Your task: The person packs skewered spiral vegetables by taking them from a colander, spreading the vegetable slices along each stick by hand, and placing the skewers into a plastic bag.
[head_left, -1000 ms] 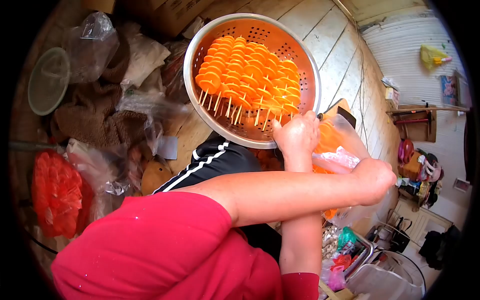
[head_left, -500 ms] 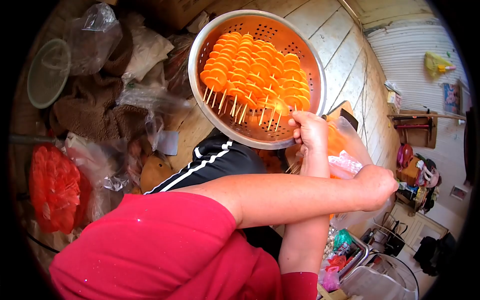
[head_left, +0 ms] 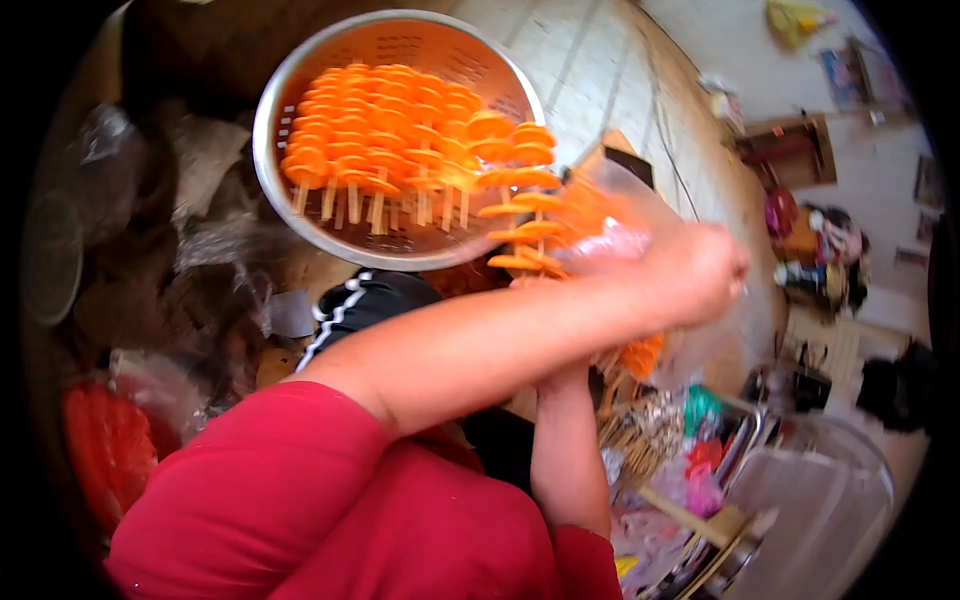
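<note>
My right hand (head_left: 543,283), mostly hidden behind my left forearm, grips skewers of spiral-cut orange slices (head_left: 530,205) and holds them upright beside the colander's right rim. The slices look like carrot or a similar vegetable, but I cannot tell which. My left hand (head_left: 700,272) is closed in a fist at the clear plastic bag (head_left: 735,325), which has orange pieces and pink-white plastic in it. My left arm crosses over my right. Several more orange skewers (head_left: 385,125) stand close together in the metal colander (head_left: 268,150), sticks toward me.
Crumpled plastic bags and a brown cloth lie at the left, with a red bag (head_left: 100,450) below them. Bare sticks (head_left: 640,450), coloured bags and a clear plastic tub (head_left: 810,500) crowd the lower right. My dark-trousered knee (head_left: 375,300) touches the area below the colander.
My right hand has drawn skewers out of the colander and back toward my left forearm. My left hand remains by the bag. The view has shifted, so the colander appears further left.
</note>
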`<action>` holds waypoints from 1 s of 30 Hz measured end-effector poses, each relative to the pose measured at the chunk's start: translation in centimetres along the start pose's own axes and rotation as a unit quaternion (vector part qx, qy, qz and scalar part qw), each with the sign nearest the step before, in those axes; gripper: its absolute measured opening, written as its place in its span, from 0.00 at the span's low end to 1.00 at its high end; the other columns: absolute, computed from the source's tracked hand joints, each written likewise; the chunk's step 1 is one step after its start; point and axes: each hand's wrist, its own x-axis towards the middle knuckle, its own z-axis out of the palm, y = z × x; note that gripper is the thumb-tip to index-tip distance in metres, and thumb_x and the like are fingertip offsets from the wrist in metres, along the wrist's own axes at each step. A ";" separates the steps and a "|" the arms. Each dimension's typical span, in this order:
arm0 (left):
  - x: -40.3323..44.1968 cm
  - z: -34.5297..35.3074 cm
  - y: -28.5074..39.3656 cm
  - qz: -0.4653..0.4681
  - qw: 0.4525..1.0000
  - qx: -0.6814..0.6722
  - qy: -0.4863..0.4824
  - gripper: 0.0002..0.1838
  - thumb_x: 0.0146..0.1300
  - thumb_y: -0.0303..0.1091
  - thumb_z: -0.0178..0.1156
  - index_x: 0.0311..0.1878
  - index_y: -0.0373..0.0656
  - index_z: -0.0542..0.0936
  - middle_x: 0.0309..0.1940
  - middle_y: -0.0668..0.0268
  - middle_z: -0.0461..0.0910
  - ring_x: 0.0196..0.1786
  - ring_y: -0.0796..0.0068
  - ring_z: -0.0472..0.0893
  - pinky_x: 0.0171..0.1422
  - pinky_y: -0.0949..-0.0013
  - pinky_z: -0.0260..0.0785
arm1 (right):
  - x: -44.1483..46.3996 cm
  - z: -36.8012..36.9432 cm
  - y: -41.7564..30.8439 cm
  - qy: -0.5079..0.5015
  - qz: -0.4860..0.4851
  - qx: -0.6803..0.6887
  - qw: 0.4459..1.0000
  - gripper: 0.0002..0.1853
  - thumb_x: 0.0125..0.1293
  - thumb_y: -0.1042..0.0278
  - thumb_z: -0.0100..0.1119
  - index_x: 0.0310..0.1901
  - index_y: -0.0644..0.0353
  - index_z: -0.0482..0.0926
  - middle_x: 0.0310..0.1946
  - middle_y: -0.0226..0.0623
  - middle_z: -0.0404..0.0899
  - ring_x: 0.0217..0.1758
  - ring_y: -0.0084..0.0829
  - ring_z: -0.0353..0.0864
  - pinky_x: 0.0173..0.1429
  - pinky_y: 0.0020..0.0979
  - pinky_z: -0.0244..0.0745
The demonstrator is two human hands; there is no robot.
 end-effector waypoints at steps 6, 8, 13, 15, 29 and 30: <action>0.6 -0.1 -0.3 -0.033 0.998 -0.023 -0.044 0.07 0.54 0.33 0.63 0.32 0.41 0.82 0.24 0.63 0.80 0.27 0.73 0.79 0.34 0.70 0.72 | -13.1 -6.7 -0.4 0.049 0.069 -0.113 0.990 0.10 0.67 0.69 0.50 0.41 0.68 0.76 0.20 0.34 0.75 0.16 0.20 0.69 0.22 0.19 0.64; 0.6 -0.4 0.2 -0.053 0.997 -0.028 -0.055 0.08 0.56 0.35 0.63 0.33 0.41 0.82 0.23 0.66 0.80 0.26 0.80 0.77 0.33 0.73 0.71 | -17.0 -8.7 -0.1 0.085 0.076 -0.083 0.990 0.10 0.66 0.71 0.50 0.39 0.70 0.76 0.19 0.35 0.75 0.15 0.21 0.69 0.21 0.19 0.64; 0.5 0.5 0.3 -0.056 0.997 -0.007 -0.045 0.10 0.57 0.38 0.65 0.34 0.41 0.82 0.21 0.71 0.78 0.26 0.85 0.74 0.31 0.76 0.69 | -22.7 -12.6 1.2 0.150 -0.010 0.037 0.988 0.10 0.65 0.70 0.50 0.39 0.70 0.73 0.14 0.38 0.70 0.09 0.25 0.64 0.15 0.25 0.59; 0.4 0.9 0.1 -0.046 0.998 -0.002 -0.038 0.11 0.56 0.39 0.67 0.33 0.41 0.82 0.21 0.72 0.78 0.26 0.87 0.73 0.31 0.77 0.68 | -22.3 -14.0 1.3 0.171 -0.033 0.078 0.982 0.10 0.67 0.68 0.48 0.39 0.68 0.73 0.12 0.32 0.65 0.10 0.23 0.60 0.15 0.24 0.55; 0.3 1.9 0.8 -0.025 0.997 -0.065 -0.021 0.11 0.56 0.39 0.67 0.34 0.40 0.83 0.24 0.72 0.79 0.28 0.87 0.74 0.33 0.79 0.68 | -8.8 -22.1 -1.6 0.185 -0.126 0.275 0.935 0.10 0.67 0.64 0.50 0.44 0.59 0.76 0.19 0.24 0.66 0.15 0.20 0.58 0.20 0.23 0.55; 0.4 1.7 1.0 -0.034 0.998 -0.041 -0.031 0.12 0.56 0.39 0.67 0.34 0.39 0.83 0.24 0.72 0.79 0.28 0.87 0.74 0.33 0.79 0.68 | -8.7 -22.8 -1.9 0.225 -0.137 0.267 0.927 0.10 0.67 0.64 0.50 0.44 0.59 0.76 0.20 0.24 0.67 0.16 0.19 0.58 0.21 0.23 0.55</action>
